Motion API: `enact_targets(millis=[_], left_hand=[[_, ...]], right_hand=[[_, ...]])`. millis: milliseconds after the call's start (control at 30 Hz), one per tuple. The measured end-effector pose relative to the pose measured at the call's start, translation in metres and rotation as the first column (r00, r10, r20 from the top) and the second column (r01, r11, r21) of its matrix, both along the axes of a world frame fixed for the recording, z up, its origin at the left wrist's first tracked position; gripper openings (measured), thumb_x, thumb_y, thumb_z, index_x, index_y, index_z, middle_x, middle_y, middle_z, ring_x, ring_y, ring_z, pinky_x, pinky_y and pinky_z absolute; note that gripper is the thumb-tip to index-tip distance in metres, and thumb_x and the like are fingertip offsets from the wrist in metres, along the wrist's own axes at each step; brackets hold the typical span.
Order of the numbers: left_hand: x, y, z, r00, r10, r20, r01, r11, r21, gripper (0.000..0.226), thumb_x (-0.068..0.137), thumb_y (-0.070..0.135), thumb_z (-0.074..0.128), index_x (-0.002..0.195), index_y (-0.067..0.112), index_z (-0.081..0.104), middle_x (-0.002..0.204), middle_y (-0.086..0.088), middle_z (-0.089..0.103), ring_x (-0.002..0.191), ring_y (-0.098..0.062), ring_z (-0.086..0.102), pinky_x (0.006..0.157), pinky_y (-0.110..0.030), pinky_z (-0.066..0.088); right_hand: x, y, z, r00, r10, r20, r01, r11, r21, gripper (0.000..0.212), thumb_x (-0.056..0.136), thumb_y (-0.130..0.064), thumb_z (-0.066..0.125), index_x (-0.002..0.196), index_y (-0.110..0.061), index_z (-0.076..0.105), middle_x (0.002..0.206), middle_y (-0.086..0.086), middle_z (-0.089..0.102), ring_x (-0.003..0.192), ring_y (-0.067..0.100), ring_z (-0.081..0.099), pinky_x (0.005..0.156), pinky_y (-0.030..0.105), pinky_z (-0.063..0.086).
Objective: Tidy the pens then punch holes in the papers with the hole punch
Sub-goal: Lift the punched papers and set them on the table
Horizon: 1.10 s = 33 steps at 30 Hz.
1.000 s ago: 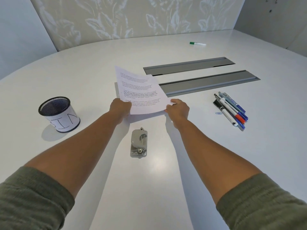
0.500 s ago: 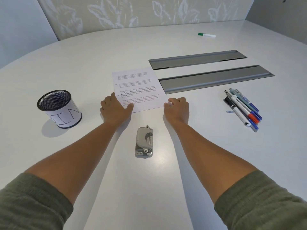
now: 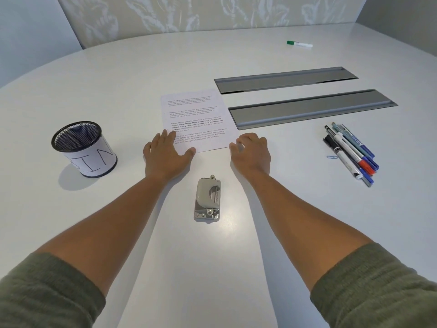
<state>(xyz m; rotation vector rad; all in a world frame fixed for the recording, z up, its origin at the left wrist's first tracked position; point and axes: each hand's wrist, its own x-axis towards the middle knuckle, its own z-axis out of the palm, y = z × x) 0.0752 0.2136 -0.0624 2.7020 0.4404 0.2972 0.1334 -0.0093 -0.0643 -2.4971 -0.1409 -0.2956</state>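
The printed papers [image 3: 196, 119] lie flat on the white table [image 3: 118, 79]. My left hand [image 3: 166, 153] rests palm down on their near left corner, fingers spread. My right hand [image 3: 251, 151] sits at the near right corner with its fingers curled onto the edge, holding nothing. A grey metal hole punch [image 3: 207, 201] lies between my forearms, nearer to me than the papers. Several pens [image 3: 350, 151] lie in a loose bunch at the right. At the left stands a black mesh pen cup [image 3: 82, 147] with a white paper label.
Two long grey cable hatches [image 3: 312, 107] are set into the table right of the papers. A green-capped marker [image 3: 299, 44] lies far back right. A small blue paper clip [image 3: 331, 157] lies beside the pens.
One second ago both hands held the papers lifted off the table. The papers have come down flat, and both hands have let go and now rest at the near corners.
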Motion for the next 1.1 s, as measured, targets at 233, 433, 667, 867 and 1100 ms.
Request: enact_targets(millis=[233,433,667,867,1100], left_hand=[[0.0009,-0.0001,-0.0051,0.997,0.044,0.057,-0.043,0.999,-0.027,0.077,0.09,0.066,0.046,0.151,0.019,0.04,0.162,-0.008,0.032,0.152,-0.027,0.021,0.124,-0.045,0.013],[0.002,-0.0005,-0.008,0.996,0.045,0.075,-0.044,0.999,-0.012,0.071,0.089,0.064,0.043,0.142,0.018,0.047,0.152,-0.006,0.045,0.146,-0.026,0.032,0.12,-0.047,0.021],[0.0022,0.0,-0.0065,0.996,0.052,0.078,-0.05,0.998,-0.029,0.069,0.09,0.06,0.048,0.143,0.017,0.048,0.152,-0.006,0.045,0.147,-0.026,0.031,0.121,-0.045,0.02],[0.0012,-0.0008,-0.0053,0.995,0.052,0.081,-0.049,0.998,-0.036,0.068,0.089,0.06,0.049,0.142,0.017,0.048,0.152,-0.005,0.046,0.146,-0.025,0.031,0.121,-0.045,0.02],[-0.0019,-0.0036,-0.0031,0.992,0.063,0.107,-0.057,0.997,-0.06,0.07,0.09,0.058,0.05,0.144,0.015,0.046,0.154,-0.005,0.044,0.148,-0.024,0.029,0.123,-0.043,0.018]], right_hand=[[-0.0005,0.0008,-0.001,1.0,0.016,0.0,-0.016,1.0,0.0,0.025,0.093,-0.037,0.051,0.1,-0.021,0.068,0.117,-0.018,0.058,0.11,0.016,0.045,0.074,0.028,0.038],[-0.0028,0.0002,0.0021,1.0,0.023,-0.004,-0.023,1.0,0.002,0.023,0.093,-0.036,0.052,0.096,-0.021,0.068,0.117,-0.019,0.061,0.11,0.017,0.046,0.073,0.028,0.038],[-0.0038,0.0003,0.0029,1.0,0.021,-0.005,-0.021,1.0,-0.005,0.024,0.093,-0.037,0.05,0.093,-0.02,0.068,0.111,-0.019,0.064,0.107,0.015,0.045,0.071,0.028,0.038],[-0.004,0.0006,0.0027,1.0,0.013,-0.002,-0.013,1.0,0.008,0.024,0.093,-0.037,0.051,0.096,-0.021,0.069,0.113,-0.018,0.064,0.109,0.017,0.047,0.074,0.028,0.039],[-0.0046,0.0004,0.0022,0.999,0.011,-0.033,-0.009,0.999,0.037,0.028,0.093,-0.038,0.053,0.111,-0.024,0.069,0.126,-0.02,0.06,0.118,0.015,0.046,0.082,0.027,0.04]])
